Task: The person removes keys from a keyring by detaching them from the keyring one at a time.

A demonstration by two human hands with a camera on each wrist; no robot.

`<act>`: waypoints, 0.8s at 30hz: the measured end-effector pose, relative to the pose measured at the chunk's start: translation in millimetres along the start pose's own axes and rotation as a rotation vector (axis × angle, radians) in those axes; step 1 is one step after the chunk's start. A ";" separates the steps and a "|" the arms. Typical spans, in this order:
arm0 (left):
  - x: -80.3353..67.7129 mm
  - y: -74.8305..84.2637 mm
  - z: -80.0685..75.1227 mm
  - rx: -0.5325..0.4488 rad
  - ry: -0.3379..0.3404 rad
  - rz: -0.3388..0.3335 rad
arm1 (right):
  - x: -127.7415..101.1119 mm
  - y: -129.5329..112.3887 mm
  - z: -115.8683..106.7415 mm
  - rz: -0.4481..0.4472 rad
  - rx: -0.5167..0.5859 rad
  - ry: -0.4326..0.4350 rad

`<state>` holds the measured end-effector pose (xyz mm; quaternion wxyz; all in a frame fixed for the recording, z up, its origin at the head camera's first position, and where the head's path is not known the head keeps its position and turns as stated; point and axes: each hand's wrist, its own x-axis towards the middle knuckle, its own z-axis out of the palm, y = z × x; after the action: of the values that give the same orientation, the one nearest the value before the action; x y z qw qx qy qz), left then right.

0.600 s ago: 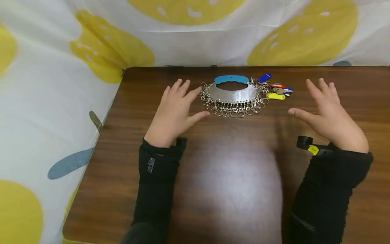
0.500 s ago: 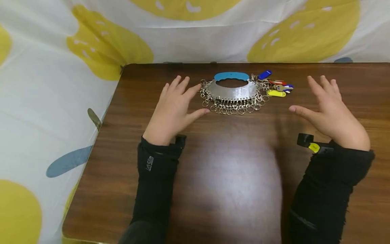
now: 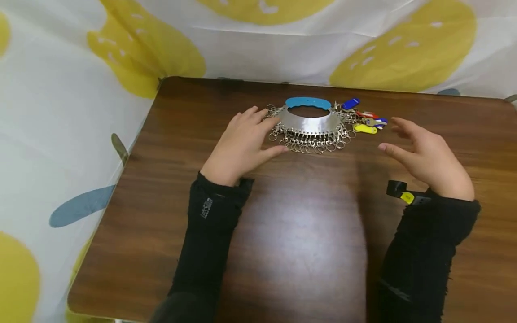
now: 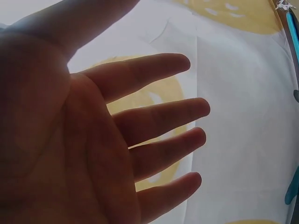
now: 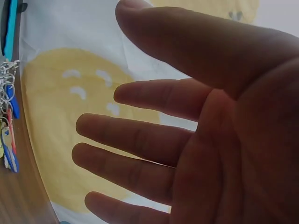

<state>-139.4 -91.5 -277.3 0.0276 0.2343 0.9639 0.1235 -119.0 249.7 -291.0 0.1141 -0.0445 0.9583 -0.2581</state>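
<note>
A metal key organiser (image 3: 308, 122) with a blue handle and a fringe of several rings lies at the far middle of the brown table (image 3: 299, 233). Coloured key tags (image 3: 365, 121) cluster at its right end; they also show as key tags (image 5: 9, 126) at the left edge of the right wrist view. My left hand (image 3: 242, 143) hovers open just left of the organiser, fingertips by its rings; my left hand (image 4: 107, 140) has its fingers spread. My right hand (image 3: 424, 157) is open to the right of the tags, and my right hand (image 5: 177, 135) holds nothing.
A white cloth with yellow shapes (image 3: 72, 112) hangs behind and to the left of the table. Small black camera mounts sit at both black sleeves, the right mount (image 3: 400, 192) with a yellow label. The table's left edge runs close to the left arm.
Both hands have moved inward toward the key organiser. The left fingertips now reach its left rings, and the right hand has come nearer to the coloured tags. The head view has shifted slightly.
</note>
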 end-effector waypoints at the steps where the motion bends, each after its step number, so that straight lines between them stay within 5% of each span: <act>1: 2.3 2.1 0.6 0.001 -0.001 0.003 | 1.2 2.0 -0.4 -0.001 0.001 -0.006; 11: 25.8 31.9 14.6 0.008 -0.029 0.050 | 28.9 34.8 -13.1 -0.009 -0.094 -0.147; 18: 38.3 45.6 21.5 0.022 -0.016 0.086 | 63.6 51.0 -41.9 -0.128 -0.248 -0.106; 24: 51.3 46.2 34.2 0.038 -0.038 0.123 | 96.4 65.5 -43.7 -0.183 -0.348 -0.090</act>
<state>-160.6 -20.5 -298.6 0.0340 0.2960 0.9491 0.1020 -224.8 313.5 -306.2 0.1237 -0.1619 0.9743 -0.0956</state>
